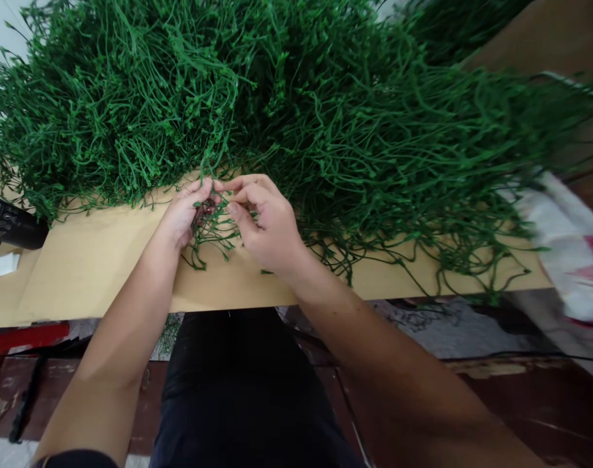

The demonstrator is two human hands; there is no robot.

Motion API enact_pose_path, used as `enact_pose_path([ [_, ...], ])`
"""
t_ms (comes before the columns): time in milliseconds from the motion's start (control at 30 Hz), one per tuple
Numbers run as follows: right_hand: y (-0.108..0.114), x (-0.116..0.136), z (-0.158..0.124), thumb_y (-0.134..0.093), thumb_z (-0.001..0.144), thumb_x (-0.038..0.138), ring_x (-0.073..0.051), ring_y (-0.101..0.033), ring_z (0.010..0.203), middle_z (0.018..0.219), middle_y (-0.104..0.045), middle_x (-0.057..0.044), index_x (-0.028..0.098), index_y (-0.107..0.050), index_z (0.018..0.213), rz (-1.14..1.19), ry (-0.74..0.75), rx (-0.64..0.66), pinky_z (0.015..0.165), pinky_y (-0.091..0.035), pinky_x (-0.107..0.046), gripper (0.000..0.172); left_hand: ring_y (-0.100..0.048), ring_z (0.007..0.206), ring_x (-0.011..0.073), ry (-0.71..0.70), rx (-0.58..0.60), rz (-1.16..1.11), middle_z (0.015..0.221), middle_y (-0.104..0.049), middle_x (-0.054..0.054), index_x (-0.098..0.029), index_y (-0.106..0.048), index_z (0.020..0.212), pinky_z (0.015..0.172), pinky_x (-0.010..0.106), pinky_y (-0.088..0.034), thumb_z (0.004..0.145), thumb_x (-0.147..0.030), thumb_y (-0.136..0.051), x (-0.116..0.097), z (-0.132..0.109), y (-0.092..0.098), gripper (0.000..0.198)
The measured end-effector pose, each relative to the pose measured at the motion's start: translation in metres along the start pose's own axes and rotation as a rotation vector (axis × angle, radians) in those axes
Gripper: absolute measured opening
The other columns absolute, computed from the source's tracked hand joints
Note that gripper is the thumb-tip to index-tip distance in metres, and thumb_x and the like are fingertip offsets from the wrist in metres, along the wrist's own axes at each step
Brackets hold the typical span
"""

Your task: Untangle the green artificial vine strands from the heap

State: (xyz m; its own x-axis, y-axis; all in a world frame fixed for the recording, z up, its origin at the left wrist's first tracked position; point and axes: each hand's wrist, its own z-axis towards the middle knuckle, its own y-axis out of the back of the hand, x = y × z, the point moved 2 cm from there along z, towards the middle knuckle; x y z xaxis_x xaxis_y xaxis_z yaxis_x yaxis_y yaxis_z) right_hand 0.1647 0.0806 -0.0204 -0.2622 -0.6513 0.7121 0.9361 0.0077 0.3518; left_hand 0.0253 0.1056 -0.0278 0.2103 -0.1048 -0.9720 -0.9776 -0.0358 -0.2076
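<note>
My left hand (191,207) is closed around a few thin green plastic-looking stems (213,227), whose ends hang down below the fingers. Close beside it, my right hand (267,218) pinches with thumb and forefinger at the tip of one of these stems. The fingertips of both hands nearly meet. Behind them rises a large tangled heap of green stems (179,97) with small branched tips. More loose stems (398,247) trail toward the front edge, right of my right hand.
Brown cardboard (96,253) covers the tabletop. At the left edge lies a black bottle (13,221), with a small white piece (6,264) near it. A white and red bag (569,253) hangs at the right. Stems also lie on the floor below.
</note>
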Motion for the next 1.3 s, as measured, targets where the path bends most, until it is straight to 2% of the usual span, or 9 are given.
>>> enact_pose_path([
  [233,-0.012,0.010,0.004,-0.036,0.085,0.017,-0.013,-0.050,0.069,0.072,-0.053,-0.002,0.020,-0.046,0.069,0.015,-0.010,0.225,0.070,-0.041,-0.028,0.019,-0.033,0.033,0.0031,-0.004,-0.075,0.073,0.039,-0.038,-0.006,-0.016,-0.048,0.058,0.039,0.017,-0.027,0.087,-0.017,-0.045,0.004,0.001,-0.006,0.029],
  [467,-0.007,0.024,-0.019,-0.036,0.079,0.011,-0.012,-0.045,0.061,0.063,-0.050,-0.001,0.020,-0.041,0.064,-0.035,-0.010,0.234,0.061,-0.037,-0.027,0.018,-0.030,0.037,0.0031,-0.004,-0.160,0.152,0.044,-0.036,-0.006,-0.015,-0.046,0.057,0.040,0.018,-0.024,0.085,-0.011,-0.044,0.009,0.002,-0.010,0.028],
  [600,-0.013,0.077,-0.048,-0.038,0.074,0.006,-0.013,-0.045,0.061,0.061,-0.053,-0.002,0.019,-0.047,0.064,0.031,0.416,0.459,0.060,-0.040,-0.026,0.018,-0.031,0.041,0.0032,-0.113,-0.377,0.099,0.050,-0.037,-0.006,-0.016,-0.043,0.060,0.040,0.018,-0.023,0.084,-0.010,-0.044,0.001,0.003,0.012,0.025],
  [667,-0.010,0.092,-0.049,-0.038,0.076,0.007,-0.013,-0.043,0.060,0.061,-0.053,-0.002,0.018,-0.051,0.065,-0.065,0.550,0.491,0.060,-0.040,-0.027,0.021,-0.035,0.043,0.0030,-0.128,-0.355,0.065,0.053,-0.039,-0.005,-0.016,-0.044,0.061,0.042,0.017,-0.026,0.086,-0.017,-0.045,-0.002,0.000,0.019,0.024],
  [767,0.020,0.084,-0.024,-0.037,0.082,0.009,-0.015,-0.048,0.068,0.068,-0.057,-0.006,0.018,-0.053,0.068,-0.317,0.417,0.288,0.065,-0.041,-0.031,0.023,-0.041,0.045,0.0033,-0.077,-0.263,0.016,0.054,-0.043,-0.004,-0.016,-0.047,0.064,0.044,0.016,-0.030,0.087,-0.026,-0.046,-0.001,-0.002,0.020,0.026],
  [933,0.114,0.020,0.028,-0.038,0.090,0.031,-0.015,-0.048,0.062,0.065,-0.053,-0.004,0.023,-0.054,0.066,-0.662,0.081,-0.132,0.060,-0.035,-0.034,0.030,-0.049,0.048,0.0047,-0.010,-0.227,-0.030,0.057,-0.052,-0.003,-0.016,-0.051,0.066,0.046,0.016,-0.036,0.085,-0.031,-0.050,0.002,0.003,0.015,0.025],
  [1067,0.152,-0.028,0.043,-0.049,0.081,0.053,-0.022,-0.055,0.083,0.069,-0.054,-0.005,0.024,-0.060,0.072,-0.714,0.072,-0.193,0.065,-0.035,-0.037,0.033,-0.055,0.053,0.0055,0.016,-0.247,-0.081,0.061,-0.059,-0.001,-0.015,-0.055,0.070,0.048,0.016,-0.038,0.087,-0.032,-0.047,0.002,0.008,0.016,0.025],
  [1233,0.097,-0.016,0.029,-0.055,0.080,0.044,-0.031,-0.048,0.108,0.105,-0.054,-0.015,0.015,-0.063,0.091,-0.641,0.022,-0.214,0.085,-0.038,-0.048,0.032,-0.063,0.068,0.0084,0.017,-0.185,-0.152,0.069,-0.065,0.002,-0.015,-0.057,0.073,0.059,0.018,-0.047,0.088,-0.035,-0.043,0.004,0.009,0.017,0.028],
  [1300,0.052,0.002,0.021,-0.056,0.080,0.037,-0.030,-0.048,0.106,0.103,-0.055,-0.018,0.010,-0.063,0.091,-0.564,0.058,-0.027,0.091,-0.037,-0.049,0.030,-0.065,0.076,0.0098,0.001,-0.155,-0.165,0.073,-0.067,0.002,-0.015,-0.056,0.074,0.064,0.019,-0.049,0.088,-0.035,-0.044,0.004,0.008,0.014,0.027],
])
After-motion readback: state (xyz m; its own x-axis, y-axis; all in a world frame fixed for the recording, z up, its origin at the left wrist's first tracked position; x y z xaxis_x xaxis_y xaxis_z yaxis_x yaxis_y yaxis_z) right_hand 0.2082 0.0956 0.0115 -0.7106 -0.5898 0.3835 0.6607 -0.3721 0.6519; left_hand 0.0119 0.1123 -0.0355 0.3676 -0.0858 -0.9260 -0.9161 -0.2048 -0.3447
